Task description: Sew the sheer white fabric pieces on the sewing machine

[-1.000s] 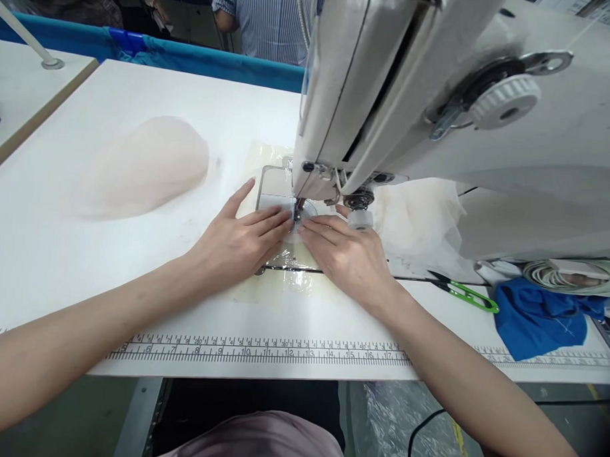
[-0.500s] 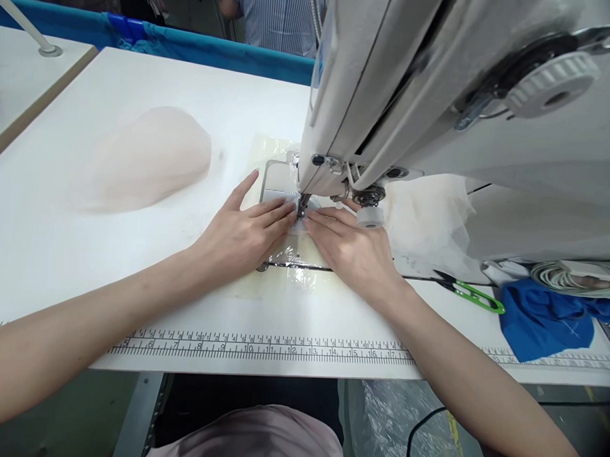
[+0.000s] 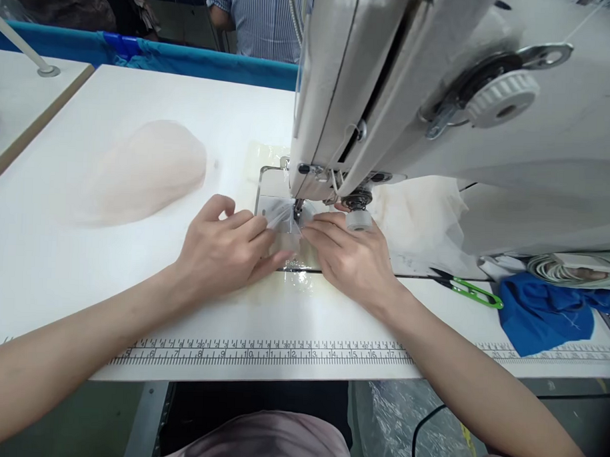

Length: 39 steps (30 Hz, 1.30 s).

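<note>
Left hand (image 3: 229,242), spread flat half a second earlier, has curled: in the head view, its fingers grip sheer fabric (image 3: 279,216) beneath the sewing machine (image 3: 408,135), the folds' long axis running left to right, narrowing rightward at the presser foot (image 3: 298,209). Right hand (image 3: 347,248) rests just beside; its grip cannot be told.

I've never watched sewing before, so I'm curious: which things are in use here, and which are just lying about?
In use, it seems:
sewing machine
sheer material under it, bunched at the left hand
right hand, facing the left

Apparently just lying about:
green-handled snips
blue cloth
pale coil
</note>
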{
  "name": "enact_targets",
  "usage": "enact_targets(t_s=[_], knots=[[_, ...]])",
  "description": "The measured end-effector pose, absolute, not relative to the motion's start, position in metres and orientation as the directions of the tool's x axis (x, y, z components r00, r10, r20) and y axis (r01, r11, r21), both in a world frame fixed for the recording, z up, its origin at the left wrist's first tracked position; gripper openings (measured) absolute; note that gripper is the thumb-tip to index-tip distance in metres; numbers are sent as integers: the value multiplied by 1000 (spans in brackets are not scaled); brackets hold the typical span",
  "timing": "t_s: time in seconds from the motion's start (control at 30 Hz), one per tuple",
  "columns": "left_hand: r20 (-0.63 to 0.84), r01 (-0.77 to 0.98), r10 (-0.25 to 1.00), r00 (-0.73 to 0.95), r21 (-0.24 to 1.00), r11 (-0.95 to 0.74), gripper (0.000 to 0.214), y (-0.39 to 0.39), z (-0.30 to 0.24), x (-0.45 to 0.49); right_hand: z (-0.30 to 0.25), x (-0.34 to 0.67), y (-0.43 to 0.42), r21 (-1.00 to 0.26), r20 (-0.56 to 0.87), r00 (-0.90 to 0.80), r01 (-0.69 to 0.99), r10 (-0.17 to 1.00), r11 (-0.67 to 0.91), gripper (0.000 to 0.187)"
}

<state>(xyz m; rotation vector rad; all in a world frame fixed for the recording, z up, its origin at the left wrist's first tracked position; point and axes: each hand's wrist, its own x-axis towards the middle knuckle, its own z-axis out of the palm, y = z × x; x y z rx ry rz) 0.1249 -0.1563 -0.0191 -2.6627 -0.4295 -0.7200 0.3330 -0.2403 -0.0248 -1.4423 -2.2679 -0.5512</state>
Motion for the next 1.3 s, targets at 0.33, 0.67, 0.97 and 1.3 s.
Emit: enact_targets(t_s=[0.33,0.67,0.97,1.3], knots=[[476,308,207,855,-145,-940,27,-140,-21,124,-25,319,-248,-54,462,-439,853,771,518,33],[482,234,209,851,9,-972,24,-142,-20,126,-20,315,-253,-52,493,-379,886,783,461,34],[392,246,250,885,61,-967,28,-144,-25,131,-19,321,-252,-76,288,-273,949,918,306,27],[340,269,238,910,-46,-962,41,-158,-27,130,-23,329,-244,24,360,-274,958,892,285,33]])
